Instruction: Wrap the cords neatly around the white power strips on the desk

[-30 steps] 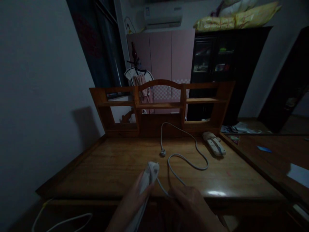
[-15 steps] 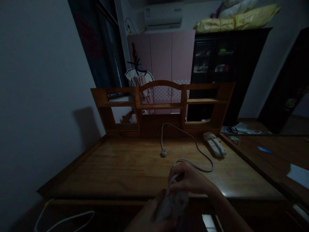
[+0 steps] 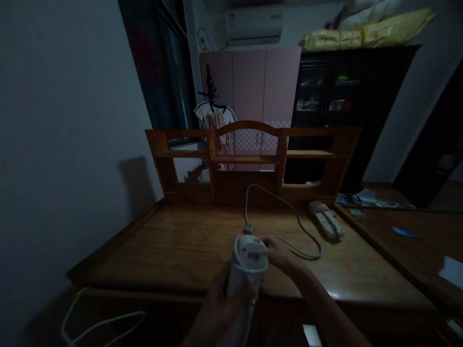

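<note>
In dim light my left hand (image 3: 220,308) is wrapped round a white power strip (image 3: 246,274), held upright over the near edge of the wooden desk (image 3: 173,250). My right hand (image 3: 280,253) pinches the strip's grey cable (image 3: 300,226) just beside the strip's top end. The cable loops across the desk to its plug (image 3: 249,226), which lies loose near the middle.
A second white power strip (image 3: 327,220) lies at the desk's right. A wooden shelf unit (image 3: 249,159) stands along the back edge. Another table (image 3: 408,236) with papers adjoins on the right. A white cord (image 3: 97,325) hangs low at left.
The power strip has been raised and turned end-on toward me. My right hand has moved from over the strip to its top end, and the cable loop has shortened.
</note>
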The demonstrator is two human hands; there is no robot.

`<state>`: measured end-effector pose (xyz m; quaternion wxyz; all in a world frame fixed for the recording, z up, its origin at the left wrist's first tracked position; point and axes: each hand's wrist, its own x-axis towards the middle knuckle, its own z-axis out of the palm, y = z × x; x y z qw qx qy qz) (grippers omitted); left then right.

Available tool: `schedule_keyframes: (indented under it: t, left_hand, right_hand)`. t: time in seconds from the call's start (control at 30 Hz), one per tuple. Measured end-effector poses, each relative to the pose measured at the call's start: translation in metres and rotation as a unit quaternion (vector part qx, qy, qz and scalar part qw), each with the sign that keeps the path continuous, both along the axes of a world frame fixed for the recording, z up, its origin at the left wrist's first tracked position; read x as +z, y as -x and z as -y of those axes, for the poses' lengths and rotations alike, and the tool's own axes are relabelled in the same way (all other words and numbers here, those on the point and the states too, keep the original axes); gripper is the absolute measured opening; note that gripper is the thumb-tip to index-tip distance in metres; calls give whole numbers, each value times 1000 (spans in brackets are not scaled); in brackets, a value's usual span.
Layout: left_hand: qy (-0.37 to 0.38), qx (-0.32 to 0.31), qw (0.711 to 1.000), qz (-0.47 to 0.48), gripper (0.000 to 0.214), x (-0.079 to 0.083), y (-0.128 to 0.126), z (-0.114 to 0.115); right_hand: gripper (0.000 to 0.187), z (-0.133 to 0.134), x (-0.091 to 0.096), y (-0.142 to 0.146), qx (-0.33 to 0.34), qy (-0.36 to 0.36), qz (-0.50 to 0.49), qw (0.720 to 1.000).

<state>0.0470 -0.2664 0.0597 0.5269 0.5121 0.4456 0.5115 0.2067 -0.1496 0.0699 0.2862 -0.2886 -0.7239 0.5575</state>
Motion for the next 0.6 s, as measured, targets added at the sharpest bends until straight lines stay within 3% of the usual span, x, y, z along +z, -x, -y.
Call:
schedule_keyframes:
  t: [0.13, 0.23, 0.33, 0.6]
  left_hand:
    - [-6, 22, 998, 67, 58, -2, 12, -41]
    - [-5, 51, 997, 52, 57, -9, 25, -72]
    - [26, 74, 996, 45, 59, -18, 37, -95]
    - [34, 50, 997, 38, 56, -19, 36, -99]
  right_hand:
    - [47, -9, -6, 4, -64, -122, 51, 989]
    - [43, -16, -8, 5, -134, -234, 101, 958]
    - [38, -20, -9, 4, -184, -281, 174, 926]
    - [29, -7, 4, -8, -230, -351, 288, 861]
